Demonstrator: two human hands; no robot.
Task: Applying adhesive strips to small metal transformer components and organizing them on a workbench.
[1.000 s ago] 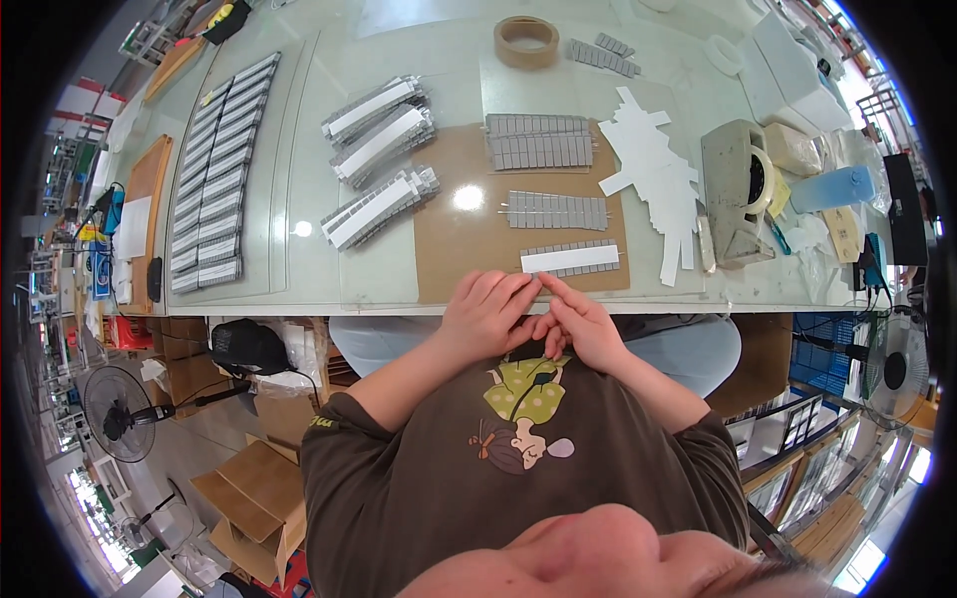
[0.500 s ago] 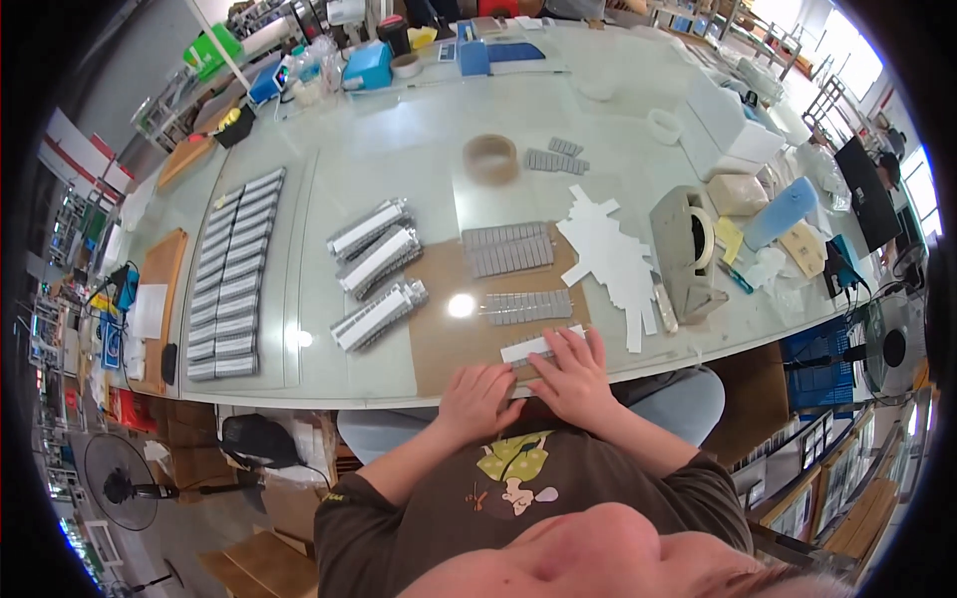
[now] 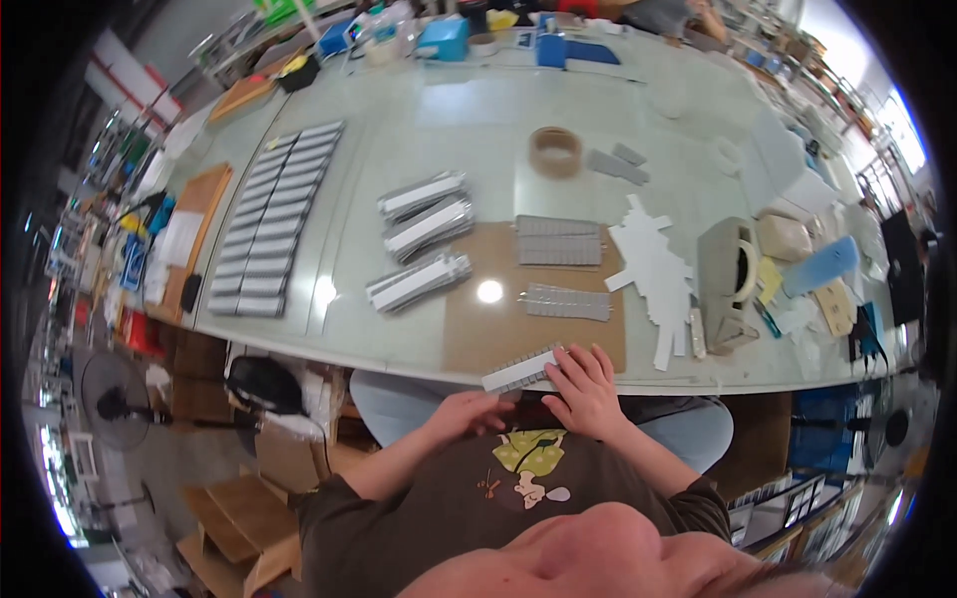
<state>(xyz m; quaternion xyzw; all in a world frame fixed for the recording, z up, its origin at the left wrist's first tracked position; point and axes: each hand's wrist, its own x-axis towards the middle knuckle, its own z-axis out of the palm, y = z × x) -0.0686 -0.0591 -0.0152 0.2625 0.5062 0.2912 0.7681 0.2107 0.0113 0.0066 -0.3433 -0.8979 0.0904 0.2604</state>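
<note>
At the table's near edge lies a grey segmented strip [image 3: 538, 378] with a white paper strip [image 3: 516, 371] along its top, tilted with its right end higher. My right hand [image 3: 586, 394] grips that right end, fingertips on top and thumb at the near side. My left hand [image 3: 464, 415] is off the strip, just in front of the table edge below its left end, fingers loosely apart and slightly blurred. Beyond, on a brown sheet [image 3: 478, 337], lie a grey segmented strip in clear film [image 3: 566, 302] and a stack of similar grey strips [image 3: 558, 242].
Left of the brown sheet sit bundles with white tops [image 3: 429, 227] and long rows of finished-looking bundles [image 3: 277, 219]. White paper strips [image 3: 653, 274] pile up at right, beside a tape dispenser [image 3: 726, 289]. A tape roll [image 3: 555, 151] and small grey pieces [image 3: 616, 166] lie farther back.
My left hand has come off the strip and drawn back toward me. The strip's left end has swung nearer the table edge, while my right hand stays on its right end. The view has shifted.
</note>
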